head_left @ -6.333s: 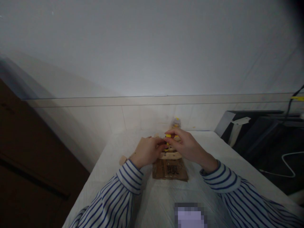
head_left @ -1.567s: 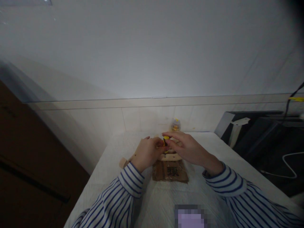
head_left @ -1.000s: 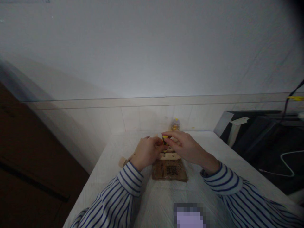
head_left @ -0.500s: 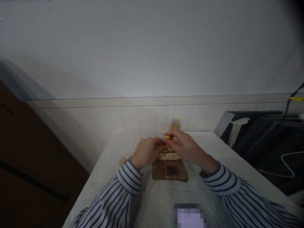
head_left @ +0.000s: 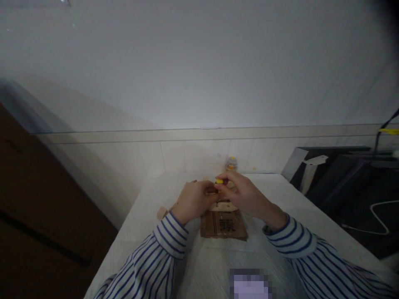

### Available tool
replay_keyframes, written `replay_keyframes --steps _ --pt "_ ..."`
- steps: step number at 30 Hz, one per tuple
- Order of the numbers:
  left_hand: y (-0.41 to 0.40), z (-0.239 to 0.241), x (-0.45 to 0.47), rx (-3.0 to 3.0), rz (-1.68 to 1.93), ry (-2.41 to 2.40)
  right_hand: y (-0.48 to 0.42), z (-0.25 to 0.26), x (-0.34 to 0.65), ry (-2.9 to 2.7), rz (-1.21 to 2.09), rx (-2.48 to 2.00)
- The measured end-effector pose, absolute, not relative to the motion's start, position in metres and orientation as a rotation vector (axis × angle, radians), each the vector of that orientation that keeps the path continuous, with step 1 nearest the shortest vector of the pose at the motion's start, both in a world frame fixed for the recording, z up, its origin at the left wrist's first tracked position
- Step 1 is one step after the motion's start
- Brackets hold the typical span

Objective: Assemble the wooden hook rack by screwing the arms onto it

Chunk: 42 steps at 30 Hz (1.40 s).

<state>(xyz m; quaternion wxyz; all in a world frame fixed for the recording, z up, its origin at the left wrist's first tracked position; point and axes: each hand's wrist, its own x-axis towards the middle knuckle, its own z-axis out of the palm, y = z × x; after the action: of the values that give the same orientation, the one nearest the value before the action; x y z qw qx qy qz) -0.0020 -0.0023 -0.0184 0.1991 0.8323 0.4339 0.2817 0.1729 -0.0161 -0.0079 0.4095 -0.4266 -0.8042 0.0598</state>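
My right hand (head_left: 246, 192) pinches the yellow top of a small upright tool (head_left: 219, 181), which looks like a screwdriver with a yellow-and-black handle. Close against it, my left hand (head_left: 199, 199) has its fingers closed round the lower part of the same tool. Its tip is hidden behind my fingers. Directly below lies a pale wooden strip (head_left: 222, 206) with small dark spots like holes or screws. Under the strip is a brown wrapped packet (head_left: 222, 226) with a dark printed character.
A clear container with yellow parts (head_left: 231, 163) stands at the back by the wall. Pale wooden pieces (head_left: 162, 212) lie left of my left wrist. The table (head_left: 140, 232) has a white cover. A pixelated block (head_left: 251, 286) is at the near edge; dark panels (head_left: 336, 178) lean at right.
My left fingers now cover more of the tool's lower part. Both hands stay almost in place, and the whole view has shifted slightly downward.
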Motion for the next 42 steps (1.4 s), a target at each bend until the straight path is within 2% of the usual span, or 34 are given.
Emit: replay_keyframes --steps 15,31,42 --pt "0.002 -0.026 -0.003 2.342 0.825 1.199 -0.019 -0.003 0.173 -2.008 0.277 -1.058" --pt "0.004 -0.028 -0.003 2.374 0.827 1.186 -0.020 0.002 0.175 -2.078 0.207 -0.995" --pt "0.001 -0.020 -0.006 2.287 0.693 1.078 -0.015 -0.008 0.175 -1.987 0.177 -1.062"
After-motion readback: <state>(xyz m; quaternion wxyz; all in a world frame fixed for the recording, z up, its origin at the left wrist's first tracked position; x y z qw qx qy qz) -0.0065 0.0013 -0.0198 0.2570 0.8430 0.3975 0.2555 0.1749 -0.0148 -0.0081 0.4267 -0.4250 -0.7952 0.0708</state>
